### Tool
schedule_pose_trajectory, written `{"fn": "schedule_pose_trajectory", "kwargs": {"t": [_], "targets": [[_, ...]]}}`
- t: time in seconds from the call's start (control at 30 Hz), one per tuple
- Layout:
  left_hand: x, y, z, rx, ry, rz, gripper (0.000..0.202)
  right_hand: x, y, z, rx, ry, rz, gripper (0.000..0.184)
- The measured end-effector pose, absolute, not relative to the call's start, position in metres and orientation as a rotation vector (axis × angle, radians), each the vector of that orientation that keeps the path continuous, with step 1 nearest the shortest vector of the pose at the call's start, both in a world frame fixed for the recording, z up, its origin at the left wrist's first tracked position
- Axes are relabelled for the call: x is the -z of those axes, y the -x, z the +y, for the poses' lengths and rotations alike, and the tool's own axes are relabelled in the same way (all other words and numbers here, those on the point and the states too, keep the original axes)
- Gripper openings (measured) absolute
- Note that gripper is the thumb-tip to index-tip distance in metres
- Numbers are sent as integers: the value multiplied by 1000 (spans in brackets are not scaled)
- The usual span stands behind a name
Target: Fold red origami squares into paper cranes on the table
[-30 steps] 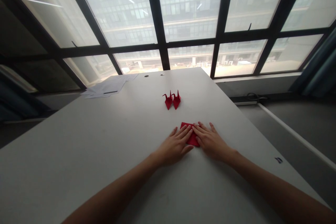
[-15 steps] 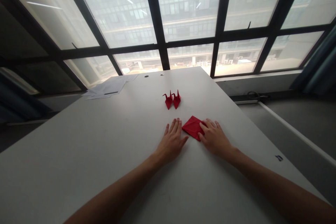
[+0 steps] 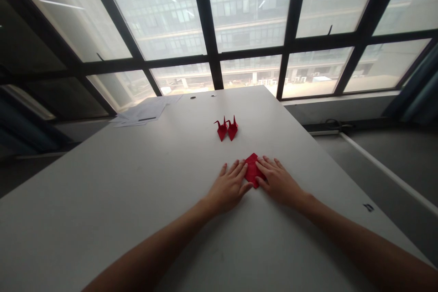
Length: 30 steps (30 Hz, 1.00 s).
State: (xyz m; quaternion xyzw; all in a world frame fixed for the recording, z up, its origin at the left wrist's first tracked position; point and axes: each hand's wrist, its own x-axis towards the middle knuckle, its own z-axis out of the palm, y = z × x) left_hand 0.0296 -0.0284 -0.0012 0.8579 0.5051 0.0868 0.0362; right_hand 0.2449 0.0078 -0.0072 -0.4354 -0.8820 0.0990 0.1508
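Observation:
A folded red paper (image 3: pixel 252 169) lies flat on the white table (image 3: pixel 137 191) just in front of me. My left hand (image 3: pixel 228 187) rests flat at its left side, fingers stretched out and touching the paper's edge. My right hand (image 3: pixel 278 181) lies flat on its right side, fingers spread and pressing the paper down. Farther back on the table stand two finished red paper cranes (image 3: pixel 227 127), side by side and upright.
A loose pile of white sheets (image 3: pixel 143 112) lies at the table's far left corner. Big windows with dark frames (image 3: pixel 212 54) run behind the table. The table's right edge drops to a grey floor (image 3: pixel 376 155) with a white strip.
The red paper has been turned to a narrower diamond shape. My left hand came back from beside it to touch its left edge, and my right hand shifted slightly on top.

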Motion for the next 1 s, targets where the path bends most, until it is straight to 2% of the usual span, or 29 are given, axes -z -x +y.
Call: {"fn": "schedule_pose_trajectory", "kwargs": {"t": [0.2,0.33,0.5,0.7,0.87,1.0], "targets": [[3,-26,-20,-404,-2491,1835,60,3,-244,5,-222,1289,-2500,53],[-9,-31,-24,-533,-2676,1548,51,4,-243,5,-209,1281,-2472,50],[-14,-31,-26,-465,-2700,1179,47,7,-248,11,-323,1176,-2570,50],[-12,-27,-23,-484,-2664,1163,47,8,-259,22,-308,1192,-2581,53],[-12,-27,-24,-466,-2663,1165,43,7,-261,26,-231,1349,-2385,45],[-11,-28,-24,-453,-2678,1170,44,6,-258,23,-315,1215,-2464,46]]}}
